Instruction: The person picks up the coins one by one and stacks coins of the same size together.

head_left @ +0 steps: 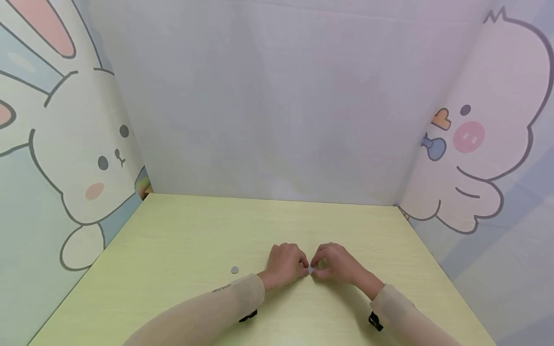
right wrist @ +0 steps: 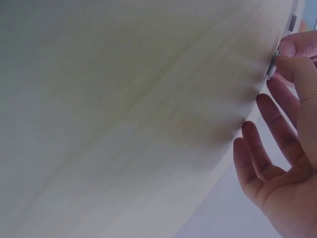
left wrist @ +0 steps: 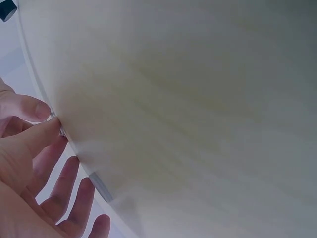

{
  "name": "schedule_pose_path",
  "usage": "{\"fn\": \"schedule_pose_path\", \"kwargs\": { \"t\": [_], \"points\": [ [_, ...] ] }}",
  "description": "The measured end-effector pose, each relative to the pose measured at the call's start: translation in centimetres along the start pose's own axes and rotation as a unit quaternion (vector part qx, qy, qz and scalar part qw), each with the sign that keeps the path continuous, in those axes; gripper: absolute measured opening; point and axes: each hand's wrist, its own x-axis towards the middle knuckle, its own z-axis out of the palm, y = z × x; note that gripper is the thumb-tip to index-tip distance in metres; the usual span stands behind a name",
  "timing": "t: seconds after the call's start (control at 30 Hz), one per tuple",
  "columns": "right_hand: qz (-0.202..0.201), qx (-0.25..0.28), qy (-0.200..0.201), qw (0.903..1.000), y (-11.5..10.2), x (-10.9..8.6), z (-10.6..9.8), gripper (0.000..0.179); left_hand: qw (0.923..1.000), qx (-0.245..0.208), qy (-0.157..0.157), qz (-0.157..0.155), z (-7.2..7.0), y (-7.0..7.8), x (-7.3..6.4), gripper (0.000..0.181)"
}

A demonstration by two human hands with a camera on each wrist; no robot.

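Observation:
In the head view both hands meet over the table, a small flat grey piece (head_left: 310,270) between their fingertips. My left hand (head_left: 285,262) pinches its left side with thumb and forefinger. From the opposite side my right hand (head_left: 338,264) pinches it the same way. Edge-on in the right wrist view, the grey piece (right wrist: 272,67) looks thin, close to the table surface; the fingers cover much of it. A second piece, a small round grey disc (head_left: 234,270), lies flat on the table left of the left hand. The left wrist view shows this disc (left wrist: 101,187) from the side, beyond the fingertips.
The pale yellow wooden table (head_left: 207,230) extends around both hands. A plain whitish cloth (head_left: 277,105) hangs behind its far edge. Side panels carry a cartoon rabbit (head_left: 82,168) on the left and a cartoon chick (head_left: 489,144) on the right.

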Motion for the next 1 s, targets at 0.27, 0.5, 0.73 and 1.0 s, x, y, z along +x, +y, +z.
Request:
{"fn": "schedule_pose_path", "kwargs": {
  "t": [0.27,0.5,0.73,1.0],
  "points": [
    [-0.008,0.004,0.004,0.9999,0.1,0.1,-0.1,0.008,0.9998,0.008,-0.02,0.0,-0.7,0.2,0.1,0.007],
    [-0.012,0.023,0.007,0.9996,0.4,-0.1,-0.3,0.011,0.9999,0.004,-0.016,0.001,-0.8,0.1,0.1,0.006],
    [0.002,0.033,-0.001,0.9994,0.7,-0.4,-0.3,0.011,0.9997,0.007,-0.024,-0.002,-1.1,0.3,0.0,0.005],
    [0.005,0.045,0.011,0.9989,0.8,-0.6,0.1,0.01,0.9996,0.017,-0.022,0.007,-1.2,0.3,-0.2,0.005]
  ]
}}
